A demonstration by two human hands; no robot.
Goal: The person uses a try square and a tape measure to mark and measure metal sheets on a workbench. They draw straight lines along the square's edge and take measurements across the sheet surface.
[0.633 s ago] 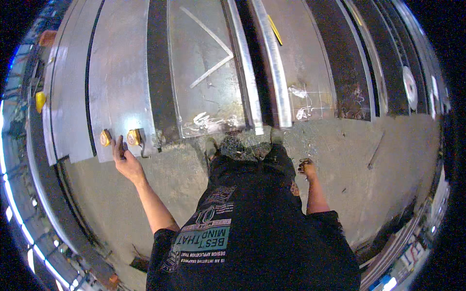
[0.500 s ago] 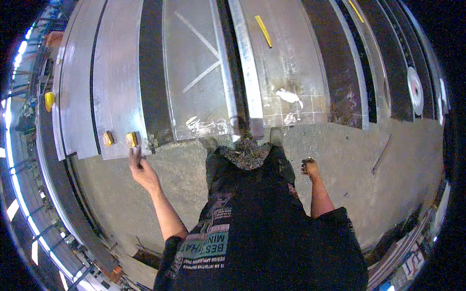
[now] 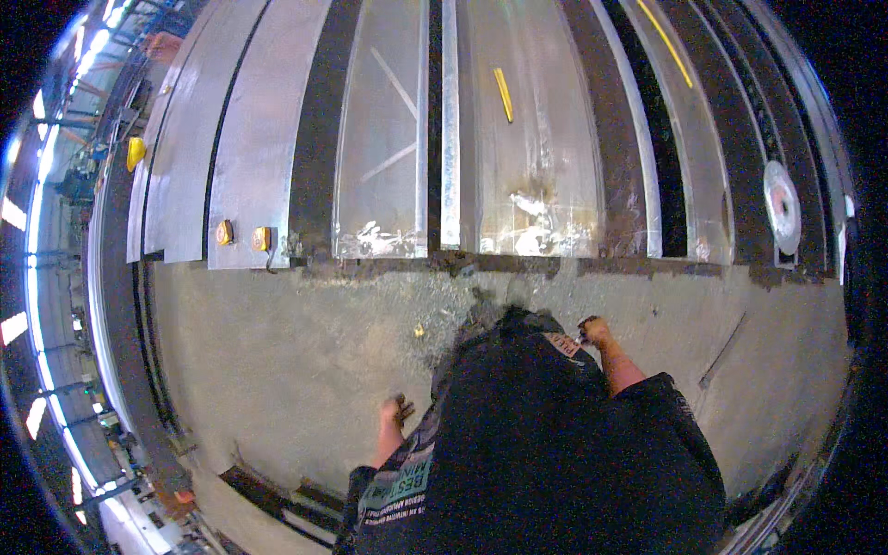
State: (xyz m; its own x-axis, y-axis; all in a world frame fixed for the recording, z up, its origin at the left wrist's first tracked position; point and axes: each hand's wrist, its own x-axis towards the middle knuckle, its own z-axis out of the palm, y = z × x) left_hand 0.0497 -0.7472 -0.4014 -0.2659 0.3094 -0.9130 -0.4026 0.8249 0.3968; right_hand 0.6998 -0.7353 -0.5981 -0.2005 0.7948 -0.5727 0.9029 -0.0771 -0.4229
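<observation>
My left hand (image 3: 396,410) hangs low beside my body over the concrete floor, its fingers loosely apart, with nothing visible in them. At my right side, my right hand (image 3: 595,331) has its fingers curled. Something dark shows at those fingertips, too small to make out. Two yellow tape measures sit near the front edge of a grey metal plate (image 3: 254,139) at the left. The right-hand tape measure (image 3: 262,240) has a dark strap dangling over the edge; the other tape measure (image 3: 225,232) lies just left of it. Both hands are apart from them.
Long steel plates and beams (image 3: 541,157) run away from me, their ends in a row ahead. A yellow strip (image 3: 502,95) lies on one. A pale disc (image 3: 783,209) rests at the right. A thin rod (image 3: 722,351) lies on the floor (image 3: 277,361).
My left hand has left the right-hand tape measure and dropped back beside my body. My body has turned and shifted slightly right. The right hand stays low, its fingers still curled.
</observation>
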